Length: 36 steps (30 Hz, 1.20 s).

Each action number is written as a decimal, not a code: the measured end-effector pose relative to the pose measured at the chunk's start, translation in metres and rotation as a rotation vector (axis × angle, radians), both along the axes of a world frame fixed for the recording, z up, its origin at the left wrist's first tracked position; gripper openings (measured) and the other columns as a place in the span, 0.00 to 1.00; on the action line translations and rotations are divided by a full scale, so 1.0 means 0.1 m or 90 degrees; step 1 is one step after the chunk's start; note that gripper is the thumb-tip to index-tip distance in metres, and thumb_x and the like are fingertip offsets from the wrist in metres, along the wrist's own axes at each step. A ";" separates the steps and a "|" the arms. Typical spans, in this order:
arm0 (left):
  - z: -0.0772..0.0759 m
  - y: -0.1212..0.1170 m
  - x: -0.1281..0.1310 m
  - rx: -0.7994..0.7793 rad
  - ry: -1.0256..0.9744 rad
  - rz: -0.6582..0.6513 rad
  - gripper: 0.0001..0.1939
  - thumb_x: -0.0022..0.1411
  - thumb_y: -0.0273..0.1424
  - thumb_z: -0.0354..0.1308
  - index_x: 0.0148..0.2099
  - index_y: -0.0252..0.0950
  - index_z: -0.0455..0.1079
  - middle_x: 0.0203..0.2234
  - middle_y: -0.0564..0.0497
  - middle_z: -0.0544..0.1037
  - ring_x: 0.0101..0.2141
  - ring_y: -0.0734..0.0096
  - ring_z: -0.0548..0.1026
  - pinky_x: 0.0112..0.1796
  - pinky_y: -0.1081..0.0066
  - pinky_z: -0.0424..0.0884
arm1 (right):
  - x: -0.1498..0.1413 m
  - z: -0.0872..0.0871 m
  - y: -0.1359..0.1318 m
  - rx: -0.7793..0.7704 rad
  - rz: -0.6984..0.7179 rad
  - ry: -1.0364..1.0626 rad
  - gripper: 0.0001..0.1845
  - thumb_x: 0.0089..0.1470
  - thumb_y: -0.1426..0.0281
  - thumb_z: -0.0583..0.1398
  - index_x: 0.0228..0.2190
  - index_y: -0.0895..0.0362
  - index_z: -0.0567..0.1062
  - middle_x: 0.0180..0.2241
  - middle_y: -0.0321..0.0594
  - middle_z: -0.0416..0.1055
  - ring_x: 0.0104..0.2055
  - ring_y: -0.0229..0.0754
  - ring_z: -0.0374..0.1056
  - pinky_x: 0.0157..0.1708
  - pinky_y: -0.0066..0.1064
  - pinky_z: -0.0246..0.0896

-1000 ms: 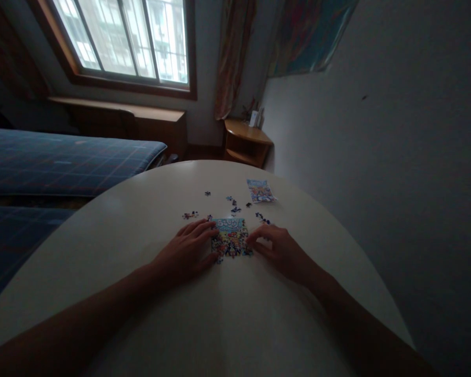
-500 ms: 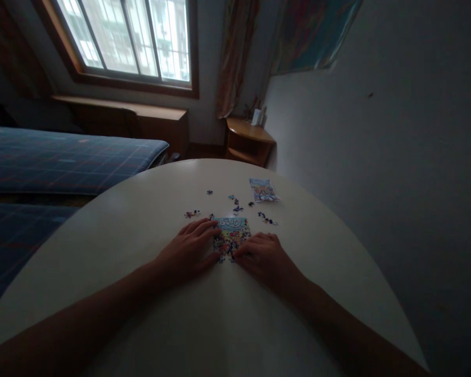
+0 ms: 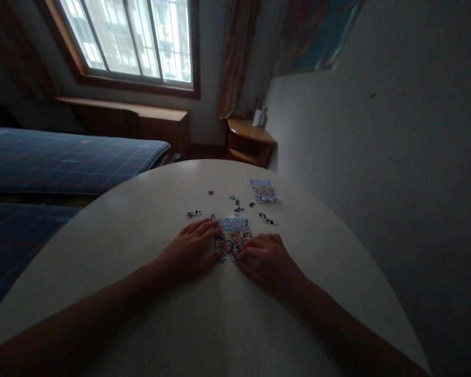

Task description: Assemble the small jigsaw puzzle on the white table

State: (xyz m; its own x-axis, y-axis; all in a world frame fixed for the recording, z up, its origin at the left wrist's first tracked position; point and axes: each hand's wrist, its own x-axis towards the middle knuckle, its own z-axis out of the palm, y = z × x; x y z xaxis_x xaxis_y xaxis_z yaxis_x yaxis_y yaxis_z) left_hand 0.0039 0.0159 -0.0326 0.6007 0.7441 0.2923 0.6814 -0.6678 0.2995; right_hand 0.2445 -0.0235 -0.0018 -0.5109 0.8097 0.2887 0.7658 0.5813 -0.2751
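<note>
A partly assembled jigsaw puzzle (image 3: pixel 232 235), brightly coloured with pale lettering along its top, lies flat on the white round table. Its lower edge is ragged, with a gap in the middle. My left hand (image 3: pixel 192 246) lies flat with fingers apart, fingertips on the puzzle's left edge. At the lower right corner, my right hand (image 3: pixel 265 259) has its fingers bent together, the tips pressed on a jigsaw piece (image 3: pixel 233 259) at the edge. The right palm hides part of that side. Loose jigsaw pieces (image 3: pixel 238 209) lie beyond the puzzle.
A small printed packet (image 3: pixel 264 190) lies toward the table's far right. More loose pieces (image 3: pixel 267 219) are right of the puzzle, and others (image 3: pixel 193 214) left. A plaid mattress (image 3: pixel 63 162) stands left of the table (image 3: pixel 141 324); a wooden corner shelf (image 3: pixel 251 131) stands behind it.
The view has shifted very slightly. Both hands stay at the puzzle, with the right fingers moving only a little at its lower right corner.
</note>
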 end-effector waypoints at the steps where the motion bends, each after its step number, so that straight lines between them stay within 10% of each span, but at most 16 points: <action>1: 0.00 0.00 0.00 0.000 0.004 0.000 0.24 0.65 0.41 0.56 0.61 0.41 0.63 0.63 0.47 0.65 0.64 0.53 0.59 0.62 0.50 0.59 | 0.00 0.01 -0.01 0.010 0.004 -0.013 0.03 0.56 0.69 0.65 0.30 0.51 0.79 0.33 0.35 0.78 0.39 0.43 0.70 0.46 0.40 0.46; 12: -0.02 0.01 0.00 0.006 -0.007 0.000 0.24 0.65 0.41 0.57 0.61 0.42 0.63 0.63 0.47 0.65 0.64 0.54 0.59 0.62 0.50 0.59 | -0.09 0.16 -0.13 0.084 0.043 -0.176 0.06 0.60 0.71 0.60 0.32 0.53 0.78 0.34 0.39 0.78 0.38 0.45 0.69 0.46 0.42 0.50; 36: -0.03 0.03 0.01 0.009 0.006 0.006 0.25 0.64 0.40 0.57 0.61 0.39 0.64 0.62 0.46 0.66 0.63 0.53 0.61 0.62 0.50 0.59 | 0.03 0.02 0.06 0.112 0.157 -0.101 0.08 0.62 0.70 0.57 0.34 0.56 0.77 0.34 0.40 0.75 0.37 0.41 0.69 0.38 0.35 0.57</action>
State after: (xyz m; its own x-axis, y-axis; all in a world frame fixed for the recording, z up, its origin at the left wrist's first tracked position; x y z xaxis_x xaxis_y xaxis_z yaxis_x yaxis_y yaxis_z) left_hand 0.0049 0.0191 -0.0361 0.5961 0.7459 0.2973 0.6905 -0.6651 0.2842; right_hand 0.2475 -0.0180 0.0002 -0.7346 0.6015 0.3140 0.6218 0.7820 -0.0435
